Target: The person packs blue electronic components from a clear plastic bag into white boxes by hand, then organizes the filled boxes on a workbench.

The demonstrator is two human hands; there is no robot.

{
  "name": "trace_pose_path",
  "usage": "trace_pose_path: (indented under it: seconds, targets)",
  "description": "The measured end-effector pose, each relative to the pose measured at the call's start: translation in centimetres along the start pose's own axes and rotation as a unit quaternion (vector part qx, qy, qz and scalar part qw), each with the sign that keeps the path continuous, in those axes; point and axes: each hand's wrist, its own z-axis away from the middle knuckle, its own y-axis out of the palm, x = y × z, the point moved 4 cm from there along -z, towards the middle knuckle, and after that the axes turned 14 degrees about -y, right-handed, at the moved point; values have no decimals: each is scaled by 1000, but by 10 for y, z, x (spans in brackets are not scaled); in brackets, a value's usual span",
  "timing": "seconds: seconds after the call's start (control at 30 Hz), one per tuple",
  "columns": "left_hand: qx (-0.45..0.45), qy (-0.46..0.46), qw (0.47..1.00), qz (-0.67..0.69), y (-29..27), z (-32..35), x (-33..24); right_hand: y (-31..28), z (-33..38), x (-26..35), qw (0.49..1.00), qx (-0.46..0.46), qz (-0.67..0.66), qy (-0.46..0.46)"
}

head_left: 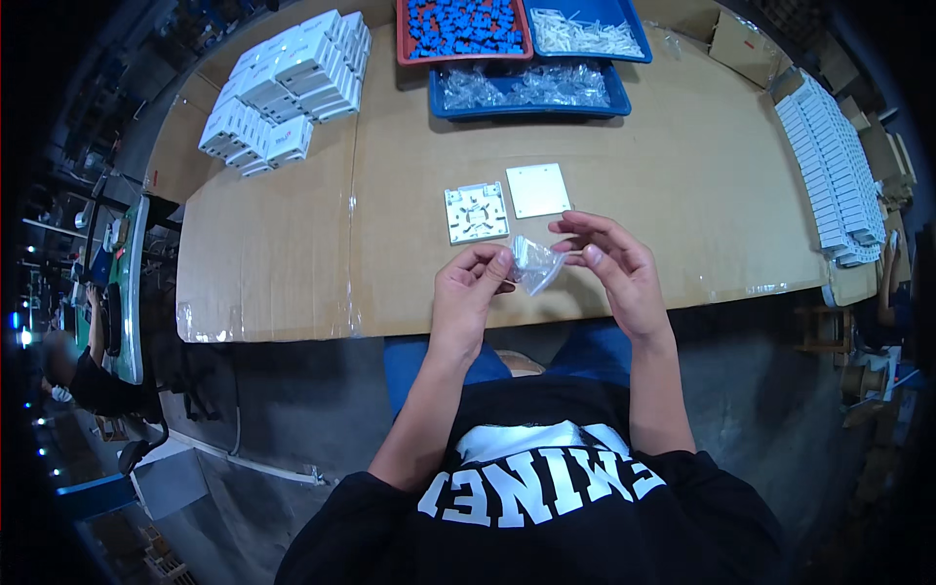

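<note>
A small clear plastic bag [538, 276] with whitish contents hangs between my hands above the table's near edge. My left hand [468, 292] is closed, pinching the bag's left side between thumb and fingers. At the bag's right corner, my right hand [616, 268] pinches a thin pale strip, its other fingers raised. Whether that strip is the bag's edge or a separate piece, I cannot tell. Just beyond lie an open square white box [477, 213], its molded inside showing, and a flat square white cover [537, 190] with small corner holes.
At the back are a red tray [402, 49] of small blue parts, a blue tray [639, 29] of thin white pieces and another blue tray [458, 112] of clear bags. White boxes [292, 83] stand stacked left, more boxes [829, 166] right. A person [97, 375] works at far left.
</note>
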Motion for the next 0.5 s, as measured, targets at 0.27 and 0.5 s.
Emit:
trace_pose_path:
  seconds: [0.27,0.5]
  targets:
    - [30,91,994,-58,20,16,-7,19,6,12,998,35,51,10]
    - [25,87,996,-24,32,32,-8,24,9,10,996,21,81,1]
